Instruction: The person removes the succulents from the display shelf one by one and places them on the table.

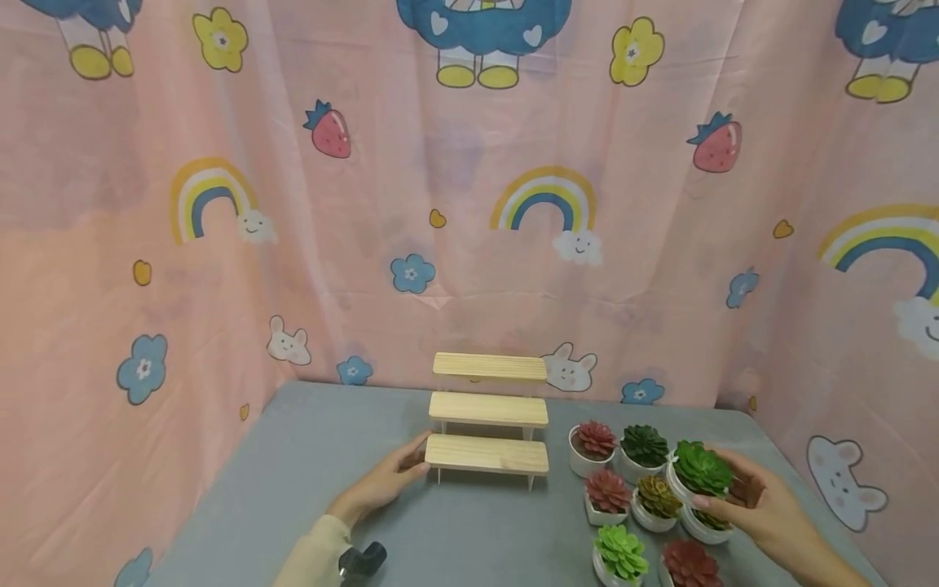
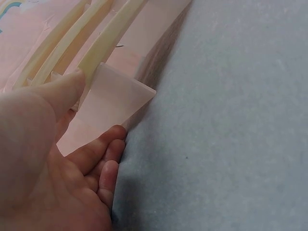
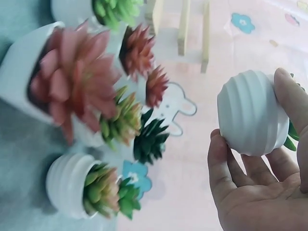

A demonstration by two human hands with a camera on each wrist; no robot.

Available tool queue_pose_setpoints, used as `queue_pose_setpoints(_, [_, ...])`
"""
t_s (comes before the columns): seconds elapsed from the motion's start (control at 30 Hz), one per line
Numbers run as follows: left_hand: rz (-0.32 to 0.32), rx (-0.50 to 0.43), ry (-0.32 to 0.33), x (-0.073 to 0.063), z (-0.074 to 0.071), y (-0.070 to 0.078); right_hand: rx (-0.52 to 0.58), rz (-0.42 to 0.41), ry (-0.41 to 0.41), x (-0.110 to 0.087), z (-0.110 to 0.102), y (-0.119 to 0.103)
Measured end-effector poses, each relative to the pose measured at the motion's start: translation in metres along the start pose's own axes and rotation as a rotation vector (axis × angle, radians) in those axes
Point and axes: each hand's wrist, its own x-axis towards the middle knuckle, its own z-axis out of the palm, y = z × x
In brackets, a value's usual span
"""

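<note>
A three-tier stand with pale wooden boards (image 1: pixel 487 453) and clear supports (image 2: pixel 113 98) stands toward the back of the grey table. My left hand (image 1: pixel 383 484) holds the left end of its lowest board, thumb on the wood, with the other fingers (image 2: pixel 108 179) curled low beside the support. On the right, my right hand (image 1: pixel 773 509) grips a potted green succulent (image 1: pixel 702 467) above the other pots. The right wrist view shows its ribbed white pot (image 3: pixel 250 113) tipped sideways between thumb and fingers; the leaves are mostly hidden there.
Several potted succulents crowd the table's right side: red ones (image 1: pixel 596 439) (image 3: pixel 72 79), a dark green one (image 1: pixel 644 446), a yellowish one (image 1: pixel 658 496), and a bright green one (image 1: pixel 621 551). A pink patterned curtain (image 1: pixel 455 326) hangs behind the table (image 1: pixel 308 456).
</note>
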Motion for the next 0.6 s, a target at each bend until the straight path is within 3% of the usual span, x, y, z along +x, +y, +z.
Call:
queue_pose_setpoints(0.3, [0.018, -0.003, -0.011, 0.001, -0.001, 0.0, -0.019, 0.057, -0.005, -0.007, -0.008, 0.022])
queue_pose_setpoints(0.5, [0.02, -0.002, -0.007, 0.001, 0.0, -0.001, 0.045, 0.07, -0.019, -0.015, -0.012, 0.041])
queue_pose_setpoints(0.6, [0.017, -0.001, -0.008, 0.0, 0.001, -0.001, 0.051, 0.135, -0.034, -0.021, -0.016, 0.051])
